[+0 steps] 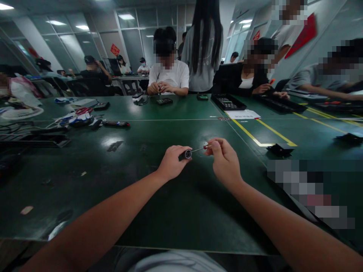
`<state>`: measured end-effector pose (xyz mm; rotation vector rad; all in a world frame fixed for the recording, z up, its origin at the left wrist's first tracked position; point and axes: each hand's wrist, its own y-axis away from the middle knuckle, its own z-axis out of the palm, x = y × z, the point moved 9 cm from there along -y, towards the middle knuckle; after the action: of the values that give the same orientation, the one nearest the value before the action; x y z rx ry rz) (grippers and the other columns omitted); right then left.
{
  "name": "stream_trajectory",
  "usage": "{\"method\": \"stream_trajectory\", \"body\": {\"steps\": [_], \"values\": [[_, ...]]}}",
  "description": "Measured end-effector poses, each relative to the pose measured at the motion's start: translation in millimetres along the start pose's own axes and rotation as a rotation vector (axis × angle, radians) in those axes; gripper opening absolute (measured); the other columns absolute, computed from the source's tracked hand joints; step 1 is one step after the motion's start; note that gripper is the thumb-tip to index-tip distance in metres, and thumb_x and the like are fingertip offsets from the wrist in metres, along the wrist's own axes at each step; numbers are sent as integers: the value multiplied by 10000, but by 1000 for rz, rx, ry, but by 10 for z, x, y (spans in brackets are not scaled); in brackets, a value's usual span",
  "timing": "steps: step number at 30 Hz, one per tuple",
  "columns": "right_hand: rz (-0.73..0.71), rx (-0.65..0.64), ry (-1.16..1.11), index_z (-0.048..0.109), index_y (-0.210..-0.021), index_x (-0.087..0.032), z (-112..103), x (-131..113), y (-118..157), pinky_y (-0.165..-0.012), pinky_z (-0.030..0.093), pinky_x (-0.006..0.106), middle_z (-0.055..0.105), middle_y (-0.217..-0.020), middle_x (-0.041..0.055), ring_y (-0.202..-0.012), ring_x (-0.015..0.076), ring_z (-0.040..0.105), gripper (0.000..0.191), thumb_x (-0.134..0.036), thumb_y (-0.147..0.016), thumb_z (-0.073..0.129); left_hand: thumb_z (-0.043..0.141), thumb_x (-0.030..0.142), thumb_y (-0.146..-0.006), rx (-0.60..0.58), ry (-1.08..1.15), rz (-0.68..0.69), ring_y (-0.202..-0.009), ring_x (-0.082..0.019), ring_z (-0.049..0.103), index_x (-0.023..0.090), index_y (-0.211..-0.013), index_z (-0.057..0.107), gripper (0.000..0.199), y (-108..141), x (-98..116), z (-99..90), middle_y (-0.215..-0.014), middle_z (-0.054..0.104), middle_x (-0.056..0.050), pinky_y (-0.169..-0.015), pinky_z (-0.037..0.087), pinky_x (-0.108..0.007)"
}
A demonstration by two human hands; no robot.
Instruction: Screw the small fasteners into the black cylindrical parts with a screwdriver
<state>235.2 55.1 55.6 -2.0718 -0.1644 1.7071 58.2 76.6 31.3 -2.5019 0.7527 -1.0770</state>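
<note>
Black cylinder (187, 154) in left hand (172, 162)

Readable text: none | white paper (243, 114): print illegible | red wall sign (115, 49): marks too small

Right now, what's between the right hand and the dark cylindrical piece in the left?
Head view: a thin metal shaft spans the gap from the right hand toward the dark cylindrical piece; whether it touches is unclear.
</note>
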Motion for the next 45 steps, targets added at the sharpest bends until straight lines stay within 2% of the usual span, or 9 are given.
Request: {"method": "stream_trajectory", "body": {"steps": [4,6,14,26,31,37,39,43,45], "values": [[539,58,-512,542,-720,-225,82,561,-40,-553,501,306,466,-580,-38,-497,129,462,250,-355,-934,545,710,213,-889,32,-56,46,-1066,-234,624,246,-1174,674,289,-9,66,-62,-1119,722,-28,-1016,431,-443],[581,91,-575,555,-721,-215,86,637,-57,-547,500,278,485,-592,-36,-500,114,460,220,-305,-922,560,724,214,-878,29,-56,2,-1050,-235,627,244,-1167,674,294,-14,26,-63,-1098,725,-25,-1011,437,-445],[243,64,-330,621,-892,-223,12,432,-99,-615,525,287,612,-749,-14,-664,137,586,248,-472,-885,628,738,228,-869,23,-46,-58,-1010,-231,626,241,-1168,674,306,-10,-42,-56,-1074,723,-22,-982,454,-431],[130,19,-187,616,-942,-219,28,335,-80,-643,515,316,642,-792,4,-682,146,602,222,-433,-956,558,755,236,-857,23,-35,-56,-997,-227,628,244,-1168,677,321,-3,-76,-34,-1069,725,-21,-966,462,-426],[9,-26,-126,613,-989,-232,41,158,-47,-680,520,325,655,-834,9,-731,155,617,211,-435,-965,562,766,226,-848,15,-21,-41,-1001,-223,626,243,-1168,676,332,-4,-72,-19,-1078,724,-18,-962,459,-414],[-73,-98,-111,615,-905,-228,84,-58,56,-547,420,292,537,-624,-31,-553,135,503,393,-545,-1018,412,773,237,-842,-9,-3,-46,-990,-227,629,255,-1158,687,328,-1,-70,-7,-1037,728,-14,-968,457,-422],[-85,-80,7,640,-883,-222,61,-79,78,-562,416,297,574,-664,-11,-578,139,523,406,-527,-1024,413,766,243,-849,-17,0,-54,-988,-225,628,259,-1164,688,325,-1,-76,-7,-1030,726,-12,-974,457,-424],[-121,-61,165,618,-1085,-239,34,-104,92,-611,430,316,643,-773,4,-645,165,574,268,-436,-1025,446,745,229,-860,12,1,-85,-997,-226,628,251,-1176,681,324,-5,-122,-47,-1060,721,-25,-960,469,-418],[-138,-95,193,599,-1086,-243,62,-119,91,-651,443,326,662,-826,16,-700,179,600,239,-413,-1024,442,747,223,-856,23,-6,-91,-998,-229,629,247,-1166,684,318,-8,-143,-61,-1061,720,-30,-948,474,-415]]}}
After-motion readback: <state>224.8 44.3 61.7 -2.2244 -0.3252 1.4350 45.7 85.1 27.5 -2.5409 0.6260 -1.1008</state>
